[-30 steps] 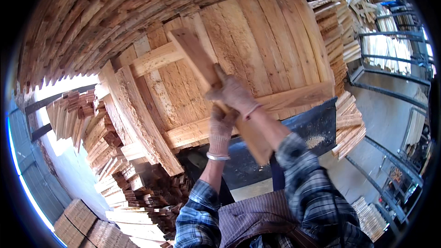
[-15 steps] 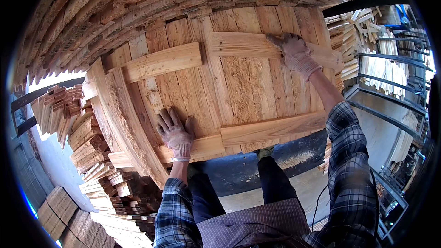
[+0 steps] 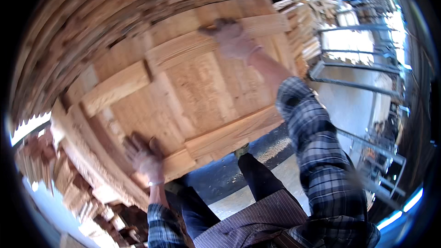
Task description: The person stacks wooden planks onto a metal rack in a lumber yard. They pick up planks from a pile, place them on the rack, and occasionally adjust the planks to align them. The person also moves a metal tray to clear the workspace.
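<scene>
Both my hands wear dusty work gloves and rest on a layer of boards (image 3: pixel 193 94) strewn with sawdust. My left hand (image 3: pixel 144 158), fingers spread, presses on the near left part, beside a short near plank (image 3: pixel 177 164). My right hand (image 3: pixel 232 39) lies across a far crosswise plank (image 3: pixel 181 51), its fingers stretched out over it; the thumb side is blurred. Left of that plank is a shorter one (image 3: pixel 117 87), with a gap between their ends. Another plank (image 3: pixel 236 131) lies along the near edge. A thick, rough board (image 3: pixel 94 154) slants down the left side.
A tall stack of rough boards (image 3: pixel 151 0) rises behind the layer. More stacked wood (image 3: pixel 34 165) stands at the left. Metal racks (image 3: pixel 358 69) with pale wood are at the right. Under the near edge lies a dark, sawdust-strewn surface (image 3: pixel 220 179), with my legs before it.
The whole view has swung, so the boards appear farther left and more tilted. Both hands stay on the boards in about the same places. The picture is now blurred by motion.
</scene>
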Available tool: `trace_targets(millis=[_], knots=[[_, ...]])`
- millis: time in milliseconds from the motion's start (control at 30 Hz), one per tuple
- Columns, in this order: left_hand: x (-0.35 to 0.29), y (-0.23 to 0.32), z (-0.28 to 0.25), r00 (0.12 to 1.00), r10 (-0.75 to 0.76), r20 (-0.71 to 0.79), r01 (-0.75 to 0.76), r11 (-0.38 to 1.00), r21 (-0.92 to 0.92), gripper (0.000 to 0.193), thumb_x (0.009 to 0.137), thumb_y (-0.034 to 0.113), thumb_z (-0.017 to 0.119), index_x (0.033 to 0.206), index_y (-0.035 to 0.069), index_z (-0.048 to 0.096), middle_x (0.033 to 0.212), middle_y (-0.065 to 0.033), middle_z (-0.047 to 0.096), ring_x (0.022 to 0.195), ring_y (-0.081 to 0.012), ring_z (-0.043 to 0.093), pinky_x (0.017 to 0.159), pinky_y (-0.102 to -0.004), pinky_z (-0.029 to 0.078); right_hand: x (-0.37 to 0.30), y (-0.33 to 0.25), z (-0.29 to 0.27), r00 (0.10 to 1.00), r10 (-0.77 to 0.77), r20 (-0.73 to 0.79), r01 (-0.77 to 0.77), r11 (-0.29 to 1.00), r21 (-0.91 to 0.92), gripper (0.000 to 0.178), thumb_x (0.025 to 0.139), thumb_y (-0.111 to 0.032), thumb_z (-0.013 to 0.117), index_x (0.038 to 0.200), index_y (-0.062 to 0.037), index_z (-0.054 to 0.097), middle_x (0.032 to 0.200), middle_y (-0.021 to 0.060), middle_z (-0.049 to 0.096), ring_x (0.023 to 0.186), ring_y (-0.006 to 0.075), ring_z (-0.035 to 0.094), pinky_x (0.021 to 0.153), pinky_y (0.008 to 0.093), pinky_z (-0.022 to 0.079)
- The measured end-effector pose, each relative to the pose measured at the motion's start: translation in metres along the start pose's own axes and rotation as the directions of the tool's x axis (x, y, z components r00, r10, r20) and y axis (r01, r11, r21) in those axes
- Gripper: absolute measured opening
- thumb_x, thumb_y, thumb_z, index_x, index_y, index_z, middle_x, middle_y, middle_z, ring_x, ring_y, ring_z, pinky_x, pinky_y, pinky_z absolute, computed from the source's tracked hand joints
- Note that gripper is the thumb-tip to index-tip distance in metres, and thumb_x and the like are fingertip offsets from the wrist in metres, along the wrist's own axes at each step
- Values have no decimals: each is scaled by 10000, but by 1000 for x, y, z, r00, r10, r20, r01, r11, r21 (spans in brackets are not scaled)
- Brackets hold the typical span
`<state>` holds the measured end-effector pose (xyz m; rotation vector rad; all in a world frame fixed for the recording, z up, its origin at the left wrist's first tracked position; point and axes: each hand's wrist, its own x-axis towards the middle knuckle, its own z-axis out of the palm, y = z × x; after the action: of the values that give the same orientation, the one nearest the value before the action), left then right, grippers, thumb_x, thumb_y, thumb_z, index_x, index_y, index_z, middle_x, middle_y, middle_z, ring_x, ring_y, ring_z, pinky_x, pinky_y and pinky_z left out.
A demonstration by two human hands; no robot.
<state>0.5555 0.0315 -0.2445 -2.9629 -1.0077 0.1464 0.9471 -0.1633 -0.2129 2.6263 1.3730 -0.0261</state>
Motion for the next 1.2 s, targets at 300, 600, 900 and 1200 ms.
trace_targets(millis=[300,600,900,1200], knots=[[13,-17,-20,991,-19,135,52,968,-246,724,904,552,477,1436,73,376,1496,-250,294,1394,-426,245,1111,-570,200,-12,-44,-20,995,40,97,-45,998,46,677,836,-122,644,1450,-226,379,1182,132,607,1054,273,601,863,355,529],[-27,-208,-43,693,-685,225,347,44,-937,541,850,174,713,1325,7,515,1234,-166,608,1089,-242,612,921,-303,504,-27,-393,-32,787,-313,532,-602,-576,553,645,808,-45,703,1387,-16,421,1361,284,463,1027,265,658,824,268,562],[24,-277,2,805,-415,424,564,312,-764,654,807,190,759,1337,-57,468,1265,-222,583,1117,-250,589,940,-295,457,6,-430,-47,898,75,433,-389,-321,863,470,820,69,593,1284,37,524,1095,165,623,825,132,638,663,267,567],[20,-319,27,886,-348,306,370,133,-919,502,870,128,666,1310,-52,503,1219,-210,619,1081,-239,605,950,-295,447,65,-529,-42,870,218,443,-266,-549,792,605,824,190,453,1393,-15,437,1115,111,608,687,130,574,530,207,449]])
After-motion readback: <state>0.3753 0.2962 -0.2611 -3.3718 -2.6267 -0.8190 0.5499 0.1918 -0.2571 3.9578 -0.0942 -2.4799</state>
